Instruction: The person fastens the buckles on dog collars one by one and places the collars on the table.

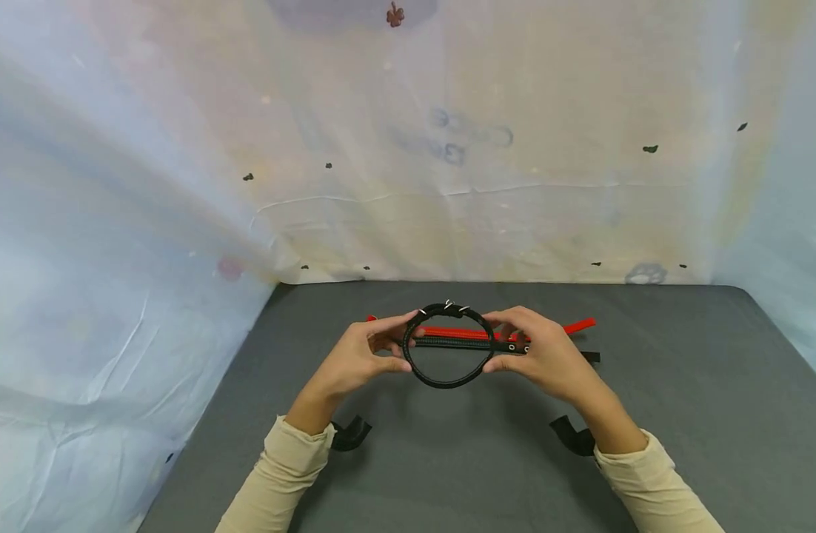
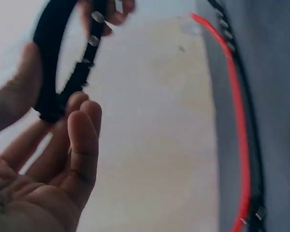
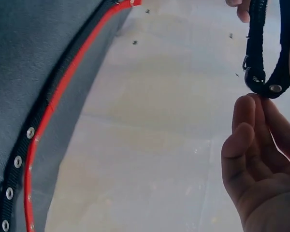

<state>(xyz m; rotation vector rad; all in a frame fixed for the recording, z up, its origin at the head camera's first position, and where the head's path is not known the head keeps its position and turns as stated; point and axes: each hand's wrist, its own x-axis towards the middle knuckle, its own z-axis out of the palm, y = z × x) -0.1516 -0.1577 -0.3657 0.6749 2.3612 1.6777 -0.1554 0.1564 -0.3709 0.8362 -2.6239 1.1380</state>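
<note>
a round black collar with silver metal parts is above the grey desk, pinched at its sides by left grip and right grip. faint blue writing behind is unreadable.

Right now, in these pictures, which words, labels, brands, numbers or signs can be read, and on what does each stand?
No text can be read with certainty.
Faint blue letter-like marks on the pale backdrop: too faint and blurred to read.
Held black loop: no lettering can be made out.
Red strap and black strap on the grey table: no lettering can be made out.
</note>
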